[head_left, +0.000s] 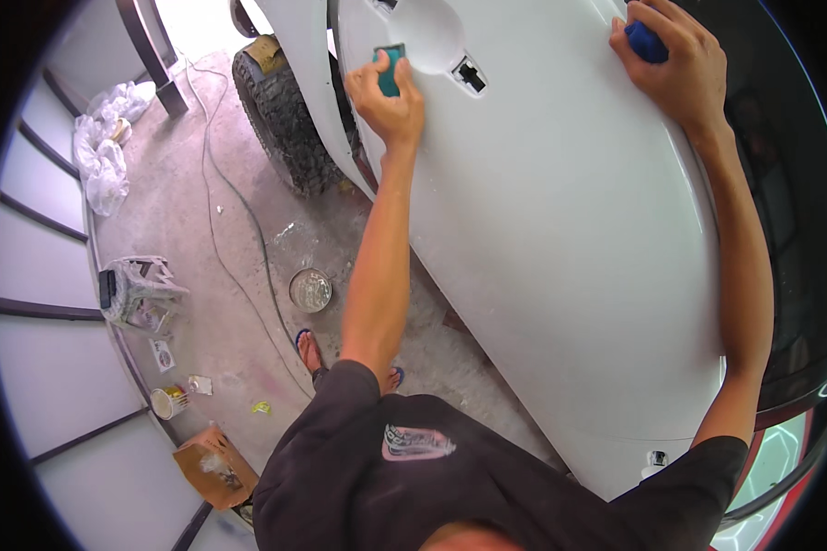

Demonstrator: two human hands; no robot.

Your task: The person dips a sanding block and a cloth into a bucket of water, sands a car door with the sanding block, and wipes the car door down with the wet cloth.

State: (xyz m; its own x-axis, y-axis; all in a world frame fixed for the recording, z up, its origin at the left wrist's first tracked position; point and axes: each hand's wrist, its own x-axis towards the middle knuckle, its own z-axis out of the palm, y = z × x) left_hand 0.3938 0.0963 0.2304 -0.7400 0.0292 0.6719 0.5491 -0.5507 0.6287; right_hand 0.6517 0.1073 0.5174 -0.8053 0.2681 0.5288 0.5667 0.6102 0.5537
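Observation:
My left hand is closed around a small flat teal block with a dark upper edge. It presses the block against the white car door panel, beside the round handle recess. A black-edged opening in the panel lies just right of that hand. Over at the upper right, my right hand grips a rounded blue sponge-like piece at the panel's upper edge, near the dark window. My fingers partly hide both pieces.
A worn tyre stands left of the panel. On the concrete floor are a round tub, a long hose, a plastic-covered stool, a cardboard box, a small bucket and crumpled clear plastic.

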